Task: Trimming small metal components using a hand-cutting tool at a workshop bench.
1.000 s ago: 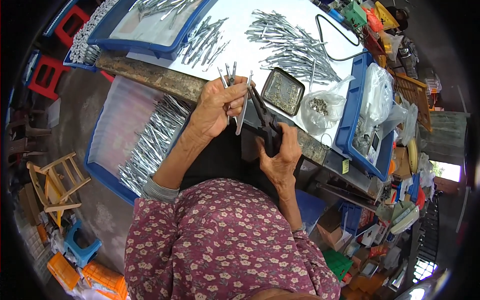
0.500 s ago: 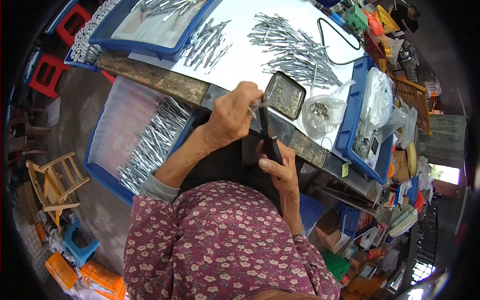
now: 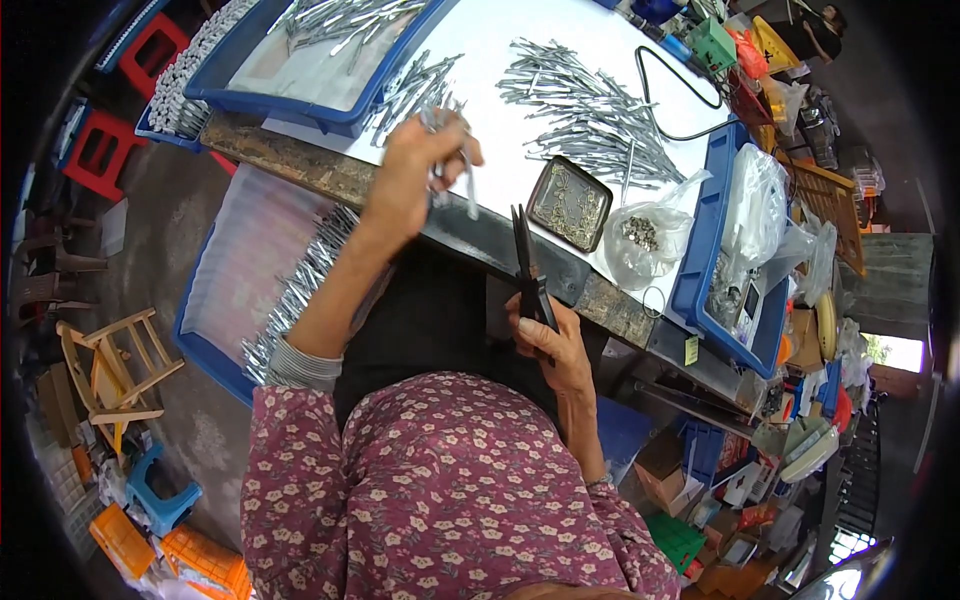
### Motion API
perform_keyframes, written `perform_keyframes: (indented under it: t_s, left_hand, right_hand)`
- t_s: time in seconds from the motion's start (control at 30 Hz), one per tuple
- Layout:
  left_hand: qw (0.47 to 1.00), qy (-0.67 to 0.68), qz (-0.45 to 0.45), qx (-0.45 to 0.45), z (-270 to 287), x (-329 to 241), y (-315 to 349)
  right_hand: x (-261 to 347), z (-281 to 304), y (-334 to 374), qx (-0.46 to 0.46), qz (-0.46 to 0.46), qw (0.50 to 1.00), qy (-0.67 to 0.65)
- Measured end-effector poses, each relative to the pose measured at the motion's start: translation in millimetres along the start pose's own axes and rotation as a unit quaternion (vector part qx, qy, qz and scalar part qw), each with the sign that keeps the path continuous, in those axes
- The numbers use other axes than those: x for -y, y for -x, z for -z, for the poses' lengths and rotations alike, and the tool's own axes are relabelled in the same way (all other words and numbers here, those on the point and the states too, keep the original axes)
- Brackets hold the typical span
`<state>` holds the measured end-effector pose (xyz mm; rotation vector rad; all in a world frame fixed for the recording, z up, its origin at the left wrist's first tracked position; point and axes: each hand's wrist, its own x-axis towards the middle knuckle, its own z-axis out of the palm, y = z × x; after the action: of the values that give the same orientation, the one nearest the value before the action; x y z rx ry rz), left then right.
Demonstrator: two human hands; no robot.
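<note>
My left hand point(image 3: 408, 172) is closed on some thin silvery metal strips point(image 3: 472, 190), blurred by motion, over the near edge of the table. Just beyond it lies a small pile of similar strips point(image 3: 415, 92). My right hand point(image 3: 560, 345) grips the handles of black long-nosed pliers point(image 3: 528, 262) in front of the table edge. The two narrow jaws point away from me, tips slightly apart, with nothing visible between them. A dark rectangular tray point(image 3: 578, 240) of tiny brass-coloured pieces sits beyond the pliers. Beside it is a clear plastic bag point(image 3: 617, 262) holding small metal parts.
A larger heap of metal strips point(image 3: 590, 115) covers part of the white tabletop point(image 3: 482, 140). Blue bins stand at the left point(image 3: 345, 122) and right point(image 3: 690, 290). Below the table, another blue bin point(image 3: 215, 365) holds more strips. A black cable point(image 3: 650, 85) curves across the back.
My left hand has moved left and away from the pliers, carrying metal strips toward the small pile. The pliers' jaws are now in plain sight; my right hand has stayed nearly in place.
</note>
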<state>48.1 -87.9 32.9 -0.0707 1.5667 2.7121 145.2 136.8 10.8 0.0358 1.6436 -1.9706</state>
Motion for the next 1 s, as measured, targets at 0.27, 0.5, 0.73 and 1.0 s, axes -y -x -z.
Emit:
perform_keyframes:
  t_s: [0.27,0.5,0.73,1.0]
  left_hand:
    - [0.96,-0.276,-0.007,-0.036,38,7,-56]
    - [0.723,-0.68,-0.1,-0.071,26,25,-78]
    - [0.612,-0.752,-0.239,-0.061,48,58,-78]
    - [0.639,-0.732,-0.234,-0.022,31,48,-70]
  right_hand:
    - [-12,4,1,-0.005,0.003,0.992,0.127]
    - [-10,2,6,0.004,0.022,0.979,0.202]
    - [-21,6,8,0.02,0.027,0.975,0.219]
    - [-25,8,13,0.028,0.021,0.979,0.2]
